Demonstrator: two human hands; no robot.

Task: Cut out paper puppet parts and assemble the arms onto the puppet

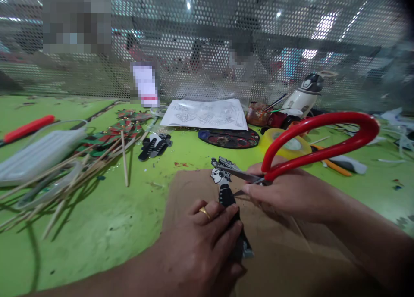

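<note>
**Left hand (207, 234) clamping paper figure (228, 194), right hand (291, 193) gripping scissors (307, 161)**

Left: fingers together, closed over the black body of the figure, holding it on the brown board (184, 193). Can't tell how much the thumb pinches. Head and shoulder stick out past the fingertips; the foot end shows on the hand's right.

Right: wrapped around the scissors near the pivot, red loops sticking up past the hand. Blades spread, upper one across the figure's head, lower one by its shoulder. Can't tell if either touches.

Around: green table (129, 254). Paint palette (226, 138) beyond the board, printed sheet (207, 114) behind it. Tape roll (302, 149) behind the scissors loops. Black cutouts (155, 146) left of the palette, wooden sticks (124, 159) further left, face mask (42, 152) past those.
</note>
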